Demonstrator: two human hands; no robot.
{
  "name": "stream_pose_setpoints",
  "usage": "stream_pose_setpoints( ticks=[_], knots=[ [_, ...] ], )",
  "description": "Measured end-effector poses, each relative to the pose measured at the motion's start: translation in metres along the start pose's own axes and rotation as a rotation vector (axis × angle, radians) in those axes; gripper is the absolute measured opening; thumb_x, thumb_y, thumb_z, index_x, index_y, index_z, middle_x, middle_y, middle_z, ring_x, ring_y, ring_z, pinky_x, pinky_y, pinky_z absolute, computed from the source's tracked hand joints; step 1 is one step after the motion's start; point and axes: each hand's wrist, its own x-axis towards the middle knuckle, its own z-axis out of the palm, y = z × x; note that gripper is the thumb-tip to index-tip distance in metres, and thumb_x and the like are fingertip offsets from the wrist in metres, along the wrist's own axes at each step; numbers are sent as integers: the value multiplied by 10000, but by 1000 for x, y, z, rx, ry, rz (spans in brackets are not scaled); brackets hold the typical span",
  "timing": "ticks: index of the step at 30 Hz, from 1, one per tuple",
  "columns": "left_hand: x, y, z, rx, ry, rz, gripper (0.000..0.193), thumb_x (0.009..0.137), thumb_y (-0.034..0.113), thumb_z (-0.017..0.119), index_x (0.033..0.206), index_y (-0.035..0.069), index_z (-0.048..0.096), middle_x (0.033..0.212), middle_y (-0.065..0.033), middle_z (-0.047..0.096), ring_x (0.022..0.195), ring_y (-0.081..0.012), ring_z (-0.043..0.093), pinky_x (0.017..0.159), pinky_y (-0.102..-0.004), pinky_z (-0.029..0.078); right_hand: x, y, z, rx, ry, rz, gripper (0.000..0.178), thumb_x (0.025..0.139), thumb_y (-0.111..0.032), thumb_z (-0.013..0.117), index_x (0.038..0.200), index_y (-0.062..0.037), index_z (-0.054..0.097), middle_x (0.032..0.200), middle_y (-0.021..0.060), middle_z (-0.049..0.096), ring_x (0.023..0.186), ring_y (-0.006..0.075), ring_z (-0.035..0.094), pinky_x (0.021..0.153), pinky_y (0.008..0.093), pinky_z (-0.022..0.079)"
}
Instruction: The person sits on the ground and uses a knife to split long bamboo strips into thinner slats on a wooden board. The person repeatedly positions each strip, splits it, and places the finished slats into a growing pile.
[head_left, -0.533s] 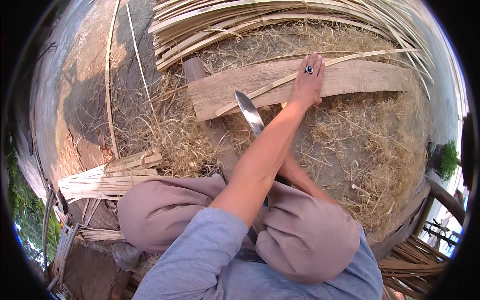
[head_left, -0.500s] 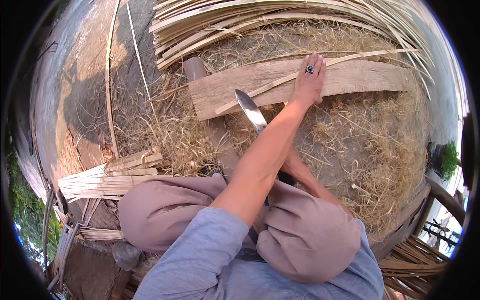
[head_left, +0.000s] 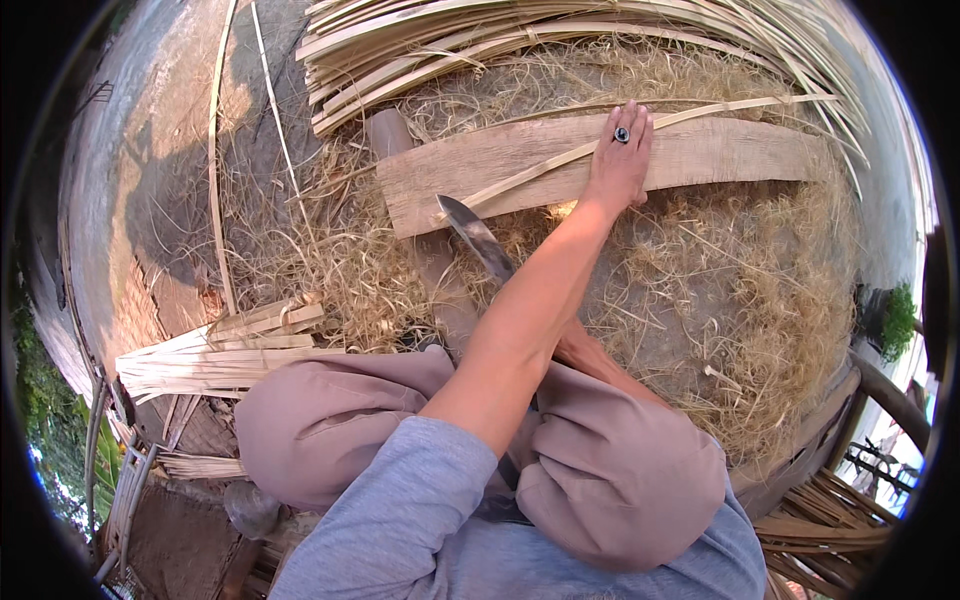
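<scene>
My left hand (head_left: 622,160), with a dark-stoned ring, lies flat with fingers stretched across a long, thin bamboo strip (head_left: 545,178). The strip runs slantwise over a pale wooden board (head_left: 730,158). My left forearm crosses above my right arm and hides most of my right hand (head_left: 574,342), including its fingers. From behind that forearm juts the blade of a knife (head_left: 478,236), in line with my right hand's grip. The blade's tip is at the strip's near left end, by the board's lower edge.
A log (head_left: 440,285) runs under the board's left end. Behind lies a large bundle of strips (head_left: 420,60); shorter strips (head_left: 220,360) are stacked beside my left knee. Curly shavings (head_left: 760,300) cover much of the ground. Two long strips (head_left: 215,160) lie at the left.
The knife blade has moved left and toward me, its tip now at the strip's end. My right forearm has shifted with it. My left hand and the strip stay almost still.
</scene>
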Motion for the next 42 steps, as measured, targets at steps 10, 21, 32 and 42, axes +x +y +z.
stream_pose_setpoints(
  ticks=[10,21,32,42],
  knots=[
    [8,-3,-3,-380,86,-42,1125,717,531,864,1546,-38,360,1664,-215,282,1588,-389,99,1300,-520,36,-5,-21,12,75,-243,-184,365,904,-162,721,1202,34,644,1152,207,711,1063,318,686,893,440,535],
    [42,-11,8,34,403,-39,167,933,214,615,1015,86,684,982,-101,644,966,-278,614,967,-463,385,-1,-11,-44,180,-139,423,264,1054,-194,556,1191,7,658,686,70,646,553,154,639,555,334,525],
    [5,-4,-5,-239,231,-63,654,980,511,605,1423,40,499,1521,-222,434,1452,-414,333,1228,-570,183,11,-7,-36,98,-89,380,257,992,-138,610,1128,78,641,707,107,673,557,158,657,523,346,527],
    [34,41,-3,-4,-111,-31,1271,744,673,773,1642,43,131,1720,-188,109,1602,-356,-3,1300,-483,-46,22,29,-69,-21,216,158,248,939,-165,658,1020,68,686,908,207,748,847,324,745,743,440,566]
  ],
)
